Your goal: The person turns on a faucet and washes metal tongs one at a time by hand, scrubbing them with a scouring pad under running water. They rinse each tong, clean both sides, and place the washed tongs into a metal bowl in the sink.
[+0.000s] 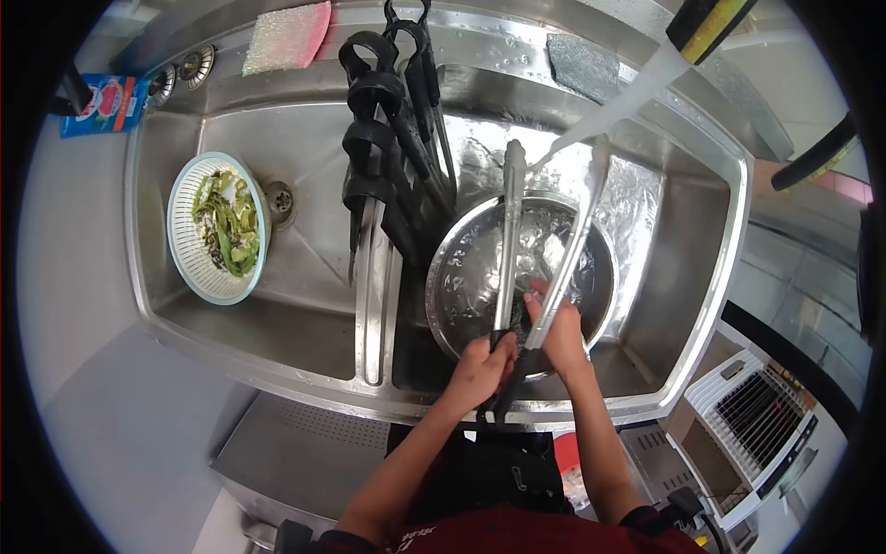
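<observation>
My left hand is closed around the black handle end of a pair of long metal tongs, whose two arms are spread apart. My right hand grips the tongs' right arm lower down, fingers reaching between the two arms; whether it also holds a small pad is hidden. Under the tongs, a round steel bowl full of rippling water stands in the right sink basin. From the tap at the upper right, a stream of water runs down toward the tong tips.
Several black ring-handled utensils lean over the sink divider. The left basin holds a white strainer basket with green vegetable scraps. A pink-edged sponge and a grey scouring pad lie on the back ledge.
</observation>
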Motion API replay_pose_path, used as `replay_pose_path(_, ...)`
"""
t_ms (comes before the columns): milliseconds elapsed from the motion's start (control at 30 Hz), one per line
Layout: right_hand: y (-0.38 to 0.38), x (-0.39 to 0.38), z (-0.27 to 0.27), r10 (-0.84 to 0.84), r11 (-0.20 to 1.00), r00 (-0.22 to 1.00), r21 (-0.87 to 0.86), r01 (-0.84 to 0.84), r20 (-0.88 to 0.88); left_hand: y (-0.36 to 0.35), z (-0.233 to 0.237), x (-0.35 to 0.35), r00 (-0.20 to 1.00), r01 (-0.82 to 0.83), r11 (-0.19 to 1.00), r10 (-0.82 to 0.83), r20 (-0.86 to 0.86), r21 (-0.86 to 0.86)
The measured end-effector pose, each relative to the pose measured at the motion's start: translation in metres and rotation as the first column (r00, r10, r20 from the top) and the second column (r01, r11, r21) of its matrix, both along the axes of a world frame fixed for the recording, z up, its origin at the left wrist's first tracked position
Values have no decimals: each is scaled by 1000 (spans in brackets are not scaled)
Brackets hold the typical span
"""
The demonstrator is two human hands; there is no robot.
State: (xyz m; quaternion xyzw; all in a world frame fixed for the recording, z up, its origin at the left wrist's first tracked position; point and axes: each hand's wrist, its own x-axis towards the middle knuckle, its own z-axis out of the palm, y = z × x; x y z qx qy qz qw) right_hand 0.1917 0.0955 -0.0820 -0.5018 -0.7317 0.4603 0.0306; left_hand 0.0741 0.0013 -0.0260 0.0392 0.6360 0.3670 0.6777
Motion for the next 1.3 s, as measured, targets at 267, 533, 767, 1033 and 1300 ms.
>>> replay_pose_path(267, -25, -4, -13, 85, 991, 951, -126, -49, 296, -31, -9, -3, 994, -83, 996, 84, -68, 14)
replay_pose_path(533, -7, -23, 30, -623, 648, 764, -658, 384, -167, -26, 4, 4, 986, 87, 996, -84, 141, -15)
replay_pose_path(767, -13, -35, 60, -956, -77, 270, -985, 157, 118, -11, 25, 4, 957, 103, 994, -108, 270, 31)
replay_pose_path(1033, -25, -9, 17, -970, -188, 159, -982, -9, 185, -24, 4, 18, 986, -45, 987, 18, 167, 157)
replay_pose_path(1300, -23, -20, 42, -864, 160, 497, -980, 119, -81, -18, 6, 10, 975, -55, 992, 28, 221, 117)
